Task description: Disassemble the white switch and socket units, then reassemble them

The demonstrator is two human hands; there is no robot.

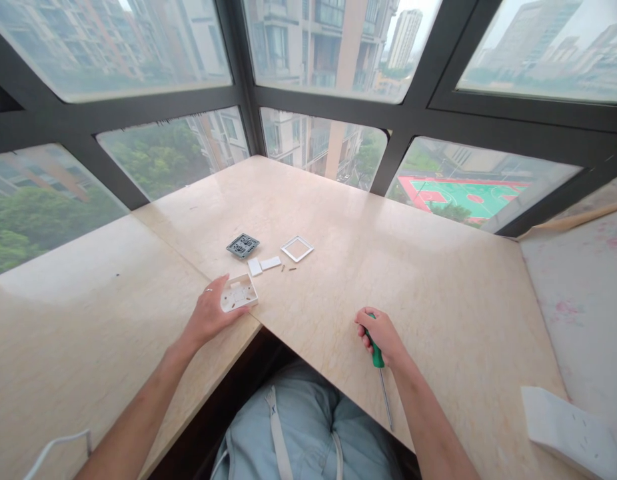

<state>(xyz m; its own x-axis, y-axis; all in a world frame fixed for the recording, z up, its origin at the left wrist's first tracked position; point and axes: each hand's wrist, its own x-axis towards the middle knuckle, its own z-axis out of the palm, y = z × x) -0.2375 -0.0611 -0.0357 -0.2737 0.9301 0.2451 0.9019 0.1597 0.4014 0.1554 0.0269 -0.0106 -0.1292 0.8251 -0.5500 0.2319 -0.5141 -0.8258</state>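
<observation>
The white box (239, 294) is lying to the left of the right hand (380, 333) and slightly farther from the person, well apart from it. The left hand (211, 310) is the nearer one and is touching the box, pinching it between the thumb on the near side and the fingers on the left side. The right hand is closing its fingers around the green handle of a screwdriver (378, 359). The tool's long axis is running from far to near, tilting a little rightward at the near end; its tip is pointing back toward the person, away from the box.

The box is sitting by the inner corner of the surface (453, 300), its open side facing up. It is showing low walls, a notch in the far wall and small dark spots inside, too small to identify.

Beyond it, two white strips (270, 263) are lying end to end at an angle, with two small screws (292, 269) just to their right. Farther out, a dark grey plate (243, 246) is resting on the left and a white square frame (289, 255) on the right.
</observation>
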